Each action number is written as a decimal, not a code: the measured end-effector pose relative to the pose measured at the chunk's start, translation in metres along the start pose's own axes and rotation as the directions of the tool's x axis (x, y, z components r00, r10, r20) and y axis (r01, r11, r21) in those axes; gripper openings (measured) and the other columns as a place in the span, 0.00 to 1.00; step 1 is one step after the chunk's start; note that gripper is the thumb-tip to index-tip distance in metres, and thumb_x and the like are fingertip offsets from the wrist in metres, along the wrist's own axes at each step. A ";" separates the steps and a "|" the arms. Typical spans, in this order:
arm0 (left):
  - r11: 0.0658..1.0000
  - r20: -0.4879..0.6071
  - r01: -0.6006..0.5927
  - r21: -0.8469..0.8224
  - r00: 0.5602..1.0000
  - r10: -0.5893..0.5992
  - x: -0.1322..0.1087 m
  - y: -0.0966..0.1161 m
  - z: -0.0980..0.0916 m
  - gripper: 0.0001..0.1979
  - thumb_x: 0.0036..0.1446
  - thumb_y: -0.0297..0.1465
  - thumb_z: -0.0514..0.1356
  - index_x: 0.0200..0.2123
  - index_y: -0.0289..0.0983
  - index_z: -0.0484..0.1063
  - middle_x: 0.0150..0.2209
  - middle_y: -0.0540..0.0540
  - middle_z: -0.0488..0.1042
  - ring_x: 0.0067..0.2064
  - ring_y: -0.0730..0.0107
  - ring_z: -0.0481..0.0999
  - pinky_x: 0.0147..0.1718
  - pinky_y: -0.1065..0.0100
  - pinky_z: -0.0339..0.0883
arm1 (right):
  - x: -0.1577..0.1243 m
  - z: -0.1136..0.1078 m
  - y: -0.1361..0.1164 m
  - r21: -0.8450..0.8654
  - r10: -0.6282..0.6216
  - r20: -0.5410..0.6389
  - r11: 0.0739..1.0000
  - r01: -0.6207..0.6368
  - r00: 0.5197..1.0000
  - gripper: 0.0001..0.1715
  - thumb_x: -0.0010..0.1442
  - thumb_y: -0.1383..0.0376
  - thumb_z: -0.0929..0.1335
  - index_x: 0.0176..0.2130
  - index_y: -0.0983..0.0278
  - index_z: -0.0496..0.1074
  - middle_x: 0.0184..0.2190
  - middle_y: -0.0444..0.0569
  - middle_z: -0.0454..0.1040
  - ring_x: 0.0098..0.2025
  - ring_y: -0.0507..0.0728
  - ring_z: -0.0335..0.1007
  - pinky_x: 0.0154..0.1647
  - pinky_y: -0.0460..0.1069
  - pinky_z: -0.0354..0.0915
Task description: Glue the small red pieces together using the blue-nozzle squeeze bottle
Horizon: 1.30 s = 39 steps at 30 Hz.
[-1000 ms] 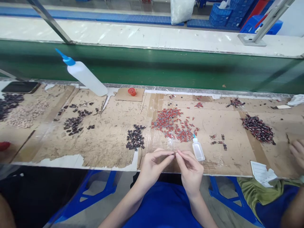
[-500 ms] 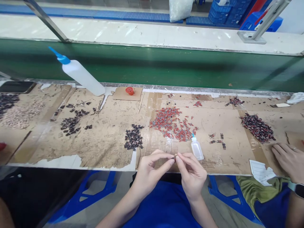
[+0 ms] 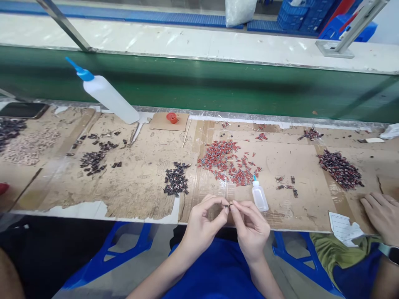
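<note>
The left hand (image 3: 202, 226) and the right hand (image 3: 252, 227) meet fingertip to fingertip over the near edge of the cardboard (image 3: 143, 182). Between them they pinch a small dark part (image 3: 230, 205), thumb and forefinger of each hand closed on one end of it; its details are too small to tell.

Just right of the part, touching nothing, a small bottle (image 3: 259, 197) stands on the cardboard with a blue tip. Beyond the part lies a red pile (image 3: 227, 162) of small pieces, spread loosely. Left of the part, near it, sits a dark pile (image 3: 176, 179). Far left of that lies a thinner dark scatter (image 3: 95, 158). Well right of the bottle is a mixed pile (image 3: 340, 169) of dark and red pieces, with a few loose pieces (image 3: 286, 185) between.

At the back of the cardboard a large squeeze bottle (image 3: 107, 96) leans with its blue nozzle up-left, and a red cap (image 3: 171, 118) rests just right of it.

A co-worker's hand (image 3: 382, 216) lies flat at the cardboard's right end, beside a paper slip (image 3: 343, 226).
</note>
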<state>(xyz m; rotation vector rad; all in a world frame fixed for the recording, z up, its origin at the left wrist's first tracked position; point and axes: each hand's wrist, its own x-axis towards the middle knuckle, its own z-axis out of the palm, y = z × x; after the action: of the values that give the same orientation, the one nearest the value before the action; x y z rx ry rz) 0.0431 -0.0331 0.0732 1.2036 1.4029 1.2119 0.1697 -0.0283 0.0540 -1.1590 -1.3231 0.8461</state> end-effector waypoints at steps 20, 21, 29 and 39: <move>0.458 0.045 -0.257 0.851 0.904 0.424 0.018 -0.057 -0.089 0.13 0.60 0.22 0.57 0.33 0.45 0.77 0.41 0.45 0.80 0.50 0.51 0.71 0.50 0.48 0.52 | 0.045 -0.091 0.043 -0.694 -0.085 -0.214 0.715 -0.090 0.973 0.22 0.60 0.52 0.67 0.40 0.67 0.78 0.40 0.59 0.79 0.40 0.63 0.74 0.48 0.61 0.68; 0.434 0.085 -0.274 0.858 0.910 0.406 0.019 -0.058 -0.093 0.13 0.59 0.22 0.57 0.32 0.45 0.77 0.42 0.44 0.79 0.51 0.51 0.71 0.50 0.48 0.52 | 0.043 -0.088 0.041 -0.731 -0.129 -0.190 0.680 -0.052 0.973 0.22 0.61 0.52 0.66 0.41 0.67 0.78 0.41 0.60 0.78 0.43 0.64 0.73 0.49 0.61 0.66; 0.464 0.212 -0.398 0.792 0.890 0.403 0.028 -0.053 -0.074 0.09 0.61 0.25 0.58 0.35 0.44 0.76 0.41 0.46 0.79 0.50 0.56 0.70 0.50 0.54 0.53 | 0.023 -0.053 0.035 -0.826 -0.024 -0.052 0.563 -0.030 0.998 0.38 0.57 0.37 0.61 0.36 0.67 0.77 0.38 0.64 0.75 0.43 0.68 0.66 0.45 0.63 0.64; 0.621 0.261 -0.440 0.649 0.895 0.360 0.029 -0.056 -0.028 0.07 0.62 0.28 0.59 0.39 0.43 0.77 0.36 0.48 0.81 0.40 0.66 0.75 0.48 0.60 0.54 | 0.021 -0.048 0.024 -0.161 0.244 -0.005 0.957 -0.241 0.970 0.20 0.47 0.53 0.75 0.37 0.64 0.79 0.34 0.53 0.82 0.32 0.61 0.77 0.33 0.52 0.72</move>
<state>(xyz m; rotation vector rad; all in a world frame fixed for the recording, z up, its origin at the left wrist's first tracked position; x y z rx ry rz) 0.0054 -0.0107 0.0195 2.1850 1.6185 0.8725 0.2226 -0.0090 0.0426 -1.4672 -1.2958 0.9379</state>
